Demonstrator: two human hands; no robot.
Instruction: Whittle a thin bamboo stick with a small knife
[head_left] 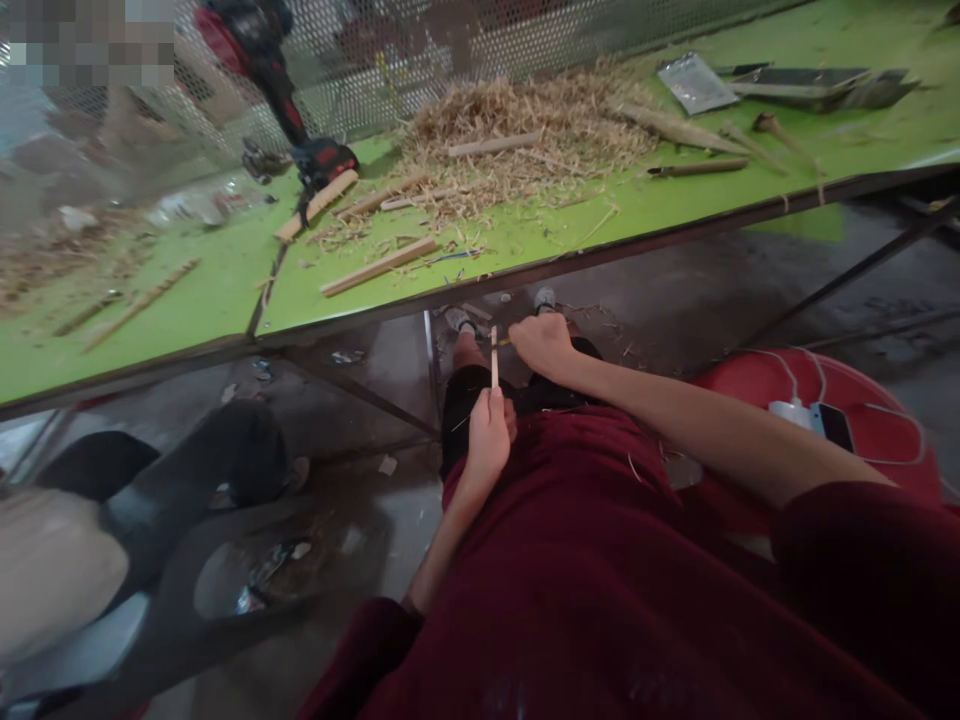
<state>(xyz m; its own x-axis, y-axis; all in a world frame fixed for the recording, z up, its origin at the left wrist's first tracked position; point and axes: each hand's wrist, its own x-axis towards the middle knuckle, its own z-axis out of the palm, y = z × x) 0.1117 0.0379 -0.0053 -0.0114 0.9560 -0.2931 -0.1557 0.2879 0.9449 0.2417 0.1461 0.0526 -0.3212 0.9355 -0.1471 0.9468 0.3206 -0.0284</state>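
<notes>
Between my knees, my left hand [491, 432] is closed round the lower end of a slim pale wooden stick [494, 368], which points up and away from me. My right hand [541, 345] makes a fist just beyond it, to the right. Out of that fist, toward the stick's far end, sticks a small knife-like tool [505, 342] with a yellowish part; its blade is too small to make out clearly. Tool and stick tip meet or nearly meet. Loose shavings lie on my dark red shirt [600, 560].
On the green bench [570, 215] lie a heap of wood shavings [525, 120], a wooden strip [379, 266] and a cordless drill [326, 160]. A red stool [757, 385] at right bears a phone [832, 425] and cable. Another person's leg [195, 480] is at left.
</notes>
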